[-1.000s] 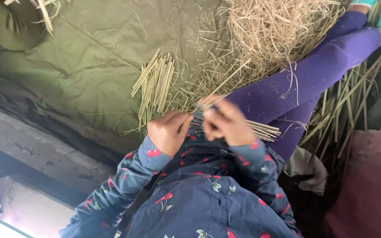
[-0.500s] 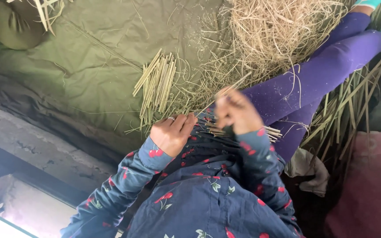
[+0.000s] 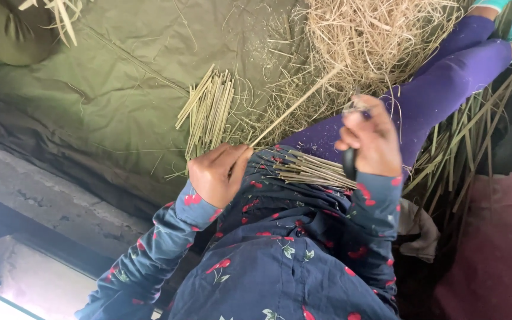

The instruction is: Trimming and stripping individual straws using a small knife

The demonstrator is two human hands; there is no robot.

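I see the left hand pinched on the near end of a long straw stalk that slants far-right toward the loose straw pile. The right hand is closed on a dark handle, mostly hidden. Cut sticks lie across the lap; another bundle rests on the green cloth.

Olive tarp spreads left of the grip. Cut stalk bundle lies just up-left on it. Loose straw pile above. Pink cloth far right.
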